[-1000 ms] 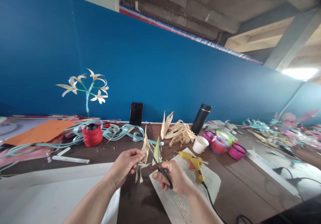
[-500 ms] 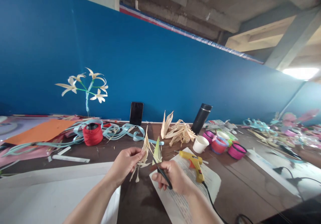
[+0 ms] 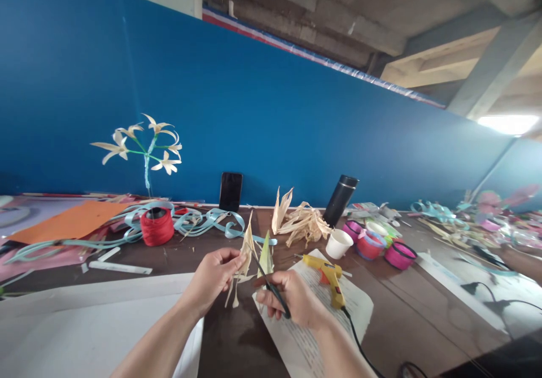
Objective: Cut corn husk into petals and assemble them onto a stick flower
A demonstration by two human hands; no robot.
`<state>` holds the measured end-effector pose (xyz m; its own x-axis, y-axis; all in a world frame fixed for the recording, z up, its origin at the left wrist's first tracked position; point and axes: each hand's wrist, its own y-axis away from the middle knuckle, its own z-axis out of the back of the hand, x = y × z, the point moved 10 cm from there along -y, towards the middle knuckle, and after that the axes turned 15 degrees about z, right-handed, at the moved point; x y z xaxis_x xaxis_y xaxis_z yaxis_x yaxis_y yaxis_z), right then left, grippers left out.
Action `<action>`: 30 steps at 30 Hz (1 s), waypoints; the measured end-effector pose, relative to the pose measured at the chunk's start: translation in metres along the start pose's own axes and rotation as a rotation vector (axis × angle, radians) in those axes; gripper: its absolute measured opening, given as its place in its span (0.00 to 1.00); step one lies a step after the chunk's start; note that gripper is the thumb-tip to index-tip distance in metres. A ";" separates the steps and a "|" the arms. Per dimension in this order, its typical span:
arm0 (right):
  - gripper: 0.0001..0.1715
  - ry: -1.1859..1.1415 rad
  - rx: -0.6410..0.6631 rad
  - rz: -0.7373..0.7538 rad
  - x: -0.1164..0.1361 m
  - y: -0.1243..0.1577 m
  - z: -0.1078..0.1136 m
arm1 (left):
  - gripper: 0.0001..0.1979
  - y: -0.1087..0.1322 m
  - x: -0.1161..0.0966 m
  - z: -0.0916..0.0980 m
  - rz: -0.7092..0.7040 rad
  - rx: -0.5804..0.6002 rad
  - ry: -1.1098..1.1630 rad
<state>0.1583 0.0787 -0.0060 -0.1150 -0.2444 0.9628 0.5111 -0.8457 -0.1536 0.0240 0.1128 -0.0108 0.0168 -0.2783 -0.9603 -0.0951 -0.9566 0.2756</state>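
My left hand point(image 3: 214, 279) pinches a pale dried husk strip point(image 3: 246, 249) that points upward, with thin trimmed ends dangling below the fingers. My right hand point(image 3: 292, 300) grips black-handled scissors point(image 3: 271, 287), whose blades reach up to the strip just right of my left fingers. A second pointed, yellow-green husk piece point(image 3: 266, 256) stands just behind the blades. Both hands hover over the brown table, above a printed paper sheet point(image 3: 305, 344).
A yellow glue gun point(image 3: 328, 276) lies on the sheet, its cord trailing right. Behind are a husk pile point(image 3: 302, 222), white cup point(image 3: 339, 244), pink tape rolls point(image 3: 398, 255), black bottle point(image 3: 340, 200), phone point(image 3: 231, 191), red twine spool point(image 3: 156, 226), blue ribbon, a husk flower stem point(image 3: 146, 152).
The hands stay almost in place. The dangling trimmed ends of the strip have swung slightly, and the strip has tilted a little between frames.
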 end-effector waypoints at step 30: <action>0.22 0.016 -0.001 0.006 -0.008 0.001 0.002 | 0.19 0.003 0.000 -0.006 0.026 0.040 -0.045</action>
<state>0.1609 0.0807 -0.0135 -0.1262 -0.2568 0.9582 0.5106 -0.8450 -0.1592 0.0299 0.1090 -0.0100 -0.0305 -0.2979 -0.9541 -0.1351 -0.9446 0.2992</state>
